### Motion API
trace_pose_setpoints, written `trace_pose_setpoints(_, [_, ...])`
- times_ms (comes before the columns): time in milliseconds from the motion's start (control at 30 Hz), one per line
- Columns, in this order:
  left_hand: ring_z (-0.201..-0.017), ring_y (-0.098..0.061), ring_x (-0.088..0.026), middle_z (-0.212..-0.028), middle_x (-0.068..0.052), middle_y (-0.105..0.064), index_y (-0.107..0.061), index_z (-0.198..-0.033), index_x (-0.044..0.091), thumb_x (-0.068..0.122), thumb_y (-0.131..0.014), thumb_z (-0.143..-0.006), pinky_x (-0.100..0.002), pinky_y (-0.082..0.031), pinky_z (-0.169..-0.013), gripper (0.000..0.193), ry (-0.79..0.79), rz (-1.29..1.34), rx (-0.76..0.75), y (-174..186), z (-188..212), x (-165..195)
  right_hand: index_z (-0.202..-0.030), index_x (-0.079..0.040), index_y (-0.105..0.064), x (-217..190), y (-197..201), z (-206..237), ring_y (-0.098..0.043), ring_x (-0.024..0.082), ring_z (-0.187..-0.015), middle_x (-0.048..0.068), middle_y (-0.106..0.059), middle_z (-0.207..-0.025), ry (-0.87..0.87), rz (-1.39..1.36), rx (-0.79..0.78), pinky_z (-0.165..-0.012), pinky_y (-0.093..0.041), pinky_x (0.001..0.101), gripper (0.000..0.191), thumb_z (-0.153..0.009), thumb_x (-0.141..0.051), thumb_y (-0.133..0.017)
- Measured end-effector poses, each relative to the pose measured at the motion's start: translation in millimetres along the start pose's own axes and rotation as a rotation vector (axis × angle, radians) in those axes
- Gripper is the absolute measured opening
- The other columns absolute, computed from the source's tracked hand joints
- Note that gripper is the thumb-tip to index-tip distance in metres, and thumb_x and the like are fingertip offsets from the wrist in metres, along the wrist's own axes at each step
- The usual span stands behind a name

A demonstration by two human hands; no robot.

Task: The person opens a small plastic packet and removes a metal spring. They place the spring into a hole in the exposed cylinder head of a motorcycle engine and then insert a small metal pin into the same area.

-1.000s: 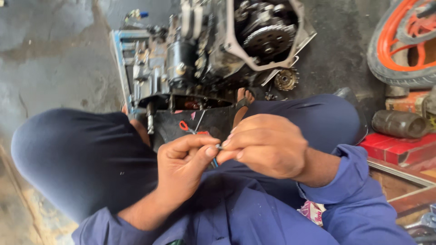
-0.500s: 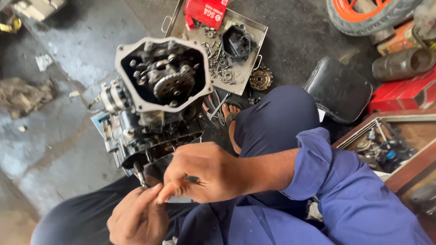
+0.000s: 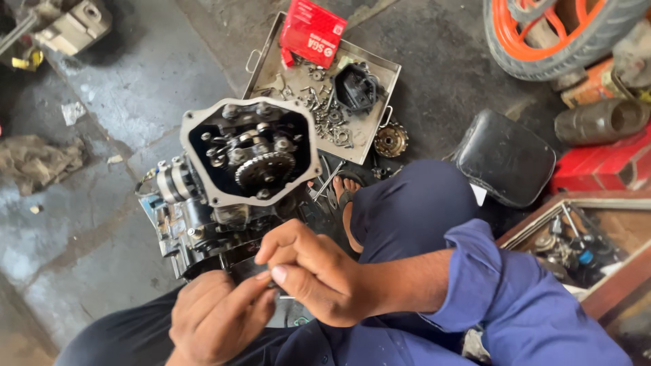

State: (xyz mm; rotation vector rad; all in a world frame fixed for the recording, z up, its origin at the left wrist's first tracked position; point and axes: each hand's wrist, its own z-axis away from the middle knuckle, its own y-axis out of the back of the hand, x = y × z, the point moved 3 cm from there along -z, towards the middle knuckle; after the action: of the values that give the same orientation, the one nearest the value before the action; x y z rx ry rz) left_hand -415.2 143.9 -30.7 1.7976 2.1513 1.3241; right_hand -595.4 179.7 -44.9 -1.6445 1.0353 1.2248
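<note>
1. An engine block (image 3: 230,183) of dull grey cast metal sits on the stained concrete floor (image 3: 102,102), just in front of the squatting person's knees; its side cover is off, so a toothed sprocket (image 3: 266,169) and oily black innards show inside a pale, rounded-square rim
2. Behind the engine lies a shallow steel tray (image 3: 373,74), rectangular with wire handles, scattered with small bolts and washers, a black plastic part (image 3: 356,88) and a red cardboard box (image 3: 312,30) resting on its far edge
3. Beside the tray lies a small round gear (image 3: 391,140), brassy and toothed; further right a black padded seat (image 3: 505,166), smooth and slightly shiny
4. At the top right is a tyre on an orange-spoked wheel (image 3: 542,34), with a dark metal cylinder (image 3: 600,120) below it
5. The right hand (image 3: 312,274), coming from a blue cloth sleeve, is curled with thumb and forefinger pinched narrow on a small part (image 3: 274,288); too little of it shows to name
6. The left hand (image 3: 217,318) is half-closed below it, fingertips meeting the right thumb at the same little piece, close against the engine's lower edge
7. A crumpled grey rag (image 3: 41,159) lies well off to the left
</note>
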Motion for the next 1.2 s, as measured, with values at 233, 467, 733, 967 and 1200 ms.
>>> trace_pose_setpoints(233, [-0.056, -0.052, -0.018, -0.067, 0.0, -0.053, -0.074, -0.106, 0.008, 0.011, -0.086, -0.08, -0.033, -0.043, -0.054, 0.029, 0.025, 0.022, -0.004, -4.8, 4.9, -21.3, -0.139, -0.001, -0.035, 15.9, 3.2, -6.3, -0.052, 0.013, -0.093, 0.013, -0.054, -0.112, 0.096, 0.093, 0.022, -0.084, -0.047, 0.0274, 0.03, -0.111, -0.004, -0.044])
trace_pose_setpoints(467, [-0.055, -0.051, -0.014, -0.067, 0.002, -0.053, -0.073, -0.111, 0.006, 0.012, -0.087, -0.084, -0.031, -0.041, -0.052, 0.031, 0.014, 0.139, 0.019, -0.4, 3.3, -25.2, -0.138, 0.0, -0.033, 30.7, 1.6, 1.5, -0.054, 0.015, -0.089, 0.015, -0.058, -0.107, -0.101, 0.049, 0.049, -0.082, -0.048, 0.0302, 0.031, -0.108, 0.003, -0.044])
trace_pose_setpoints(733, [-0.05, -0.046, -0.014, -0.062, 0.002, -0.046, -0.073, -0.11, 0.006, 0.011, -0.088, -0.083, -0.032, -0.036, -0.047, 0.031, 0.022, 0.15, 0.027, 1.8, 6.1, -28.6, -0.141, -0.003, -0.03, 34.2, 0.5, 1.0, -0.048, 0.01, -0.083, 0.009, -0.056, -0.099, 0.002, 0.02, 0.037, -0.076, -0.045, 0.0256, 0.03, -0.114, -0.006, -0.045])
trace_pose_setpoints(967, [-0.05, -0.045, -0.014, -0.061, 0.002, -0.043, -0.073, -0.111, 0.006, 0.011, -0.087, -0.083, -0.032, -0.035, -0.047, 0.032, 0.035, 0.146, 0.018, 2.8, 7.5, -28.6, -0.146, -0.004, -0.028, 29.6, -0.4, -2.0, -0.045, 0.01, -0.083, 0.007, -0.054, -0.097, 0.068, 0.033, 0.04, -0.08, -0.042, 0.0226, 0.038, -0.113, -0.011, -0.047])
trace_pose_setpoints(1200, [-0.051, -0.046, -0.014, -0.061, 0.002, -0.044, -0.073, -0.111, 0.007, 0.011, -0.086, -0.084, -0.032, -0.036, -0.047, 0.031, 0.027, 0.124, 0.019, 3.4, 8.7, -28.7, -0.142, -0.003, -0.03, 28.9, -3.4, -3.8, -0.045, 0.01, -0.078, 0.008, -0.056, -0.1, -0.052, -0.05, 0.049, -0.075, -0.043, 0.0246, 0.035, -0.11, -0.005, -0.044])
